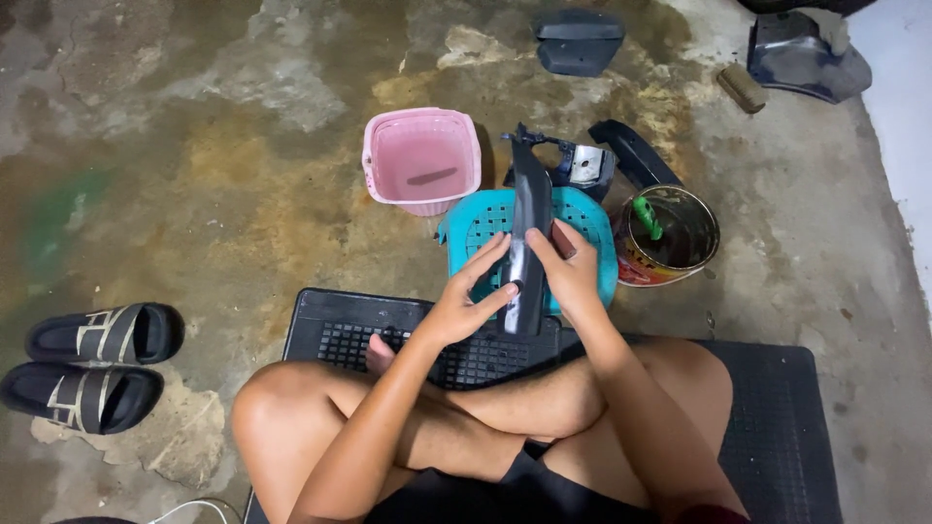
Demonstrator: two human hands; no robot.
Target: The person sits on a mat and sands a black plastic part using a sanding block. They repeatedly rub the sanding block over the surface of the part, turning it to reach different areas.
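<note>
A long, narrow black plastic panel (529,209) stands roughly upright over a teal plastic stool (592,228). My right hand (570,272) grips its right side near the lower half. My left hand (471,296) rests flat against its left face, fingers spread, apparently rubbing the surface; whether it holds anything small I cannot tell. I sit cross-legged on a black rubber mat (340,325).
A pink plastic tub (422,160) of water sits behind the stool. A metal tin (670,238) with a green-handled tool stands on the right. More dark panels (581,41) lie farther back. Two black sandals (97,364) rest at the left on stained concrete.
</note>
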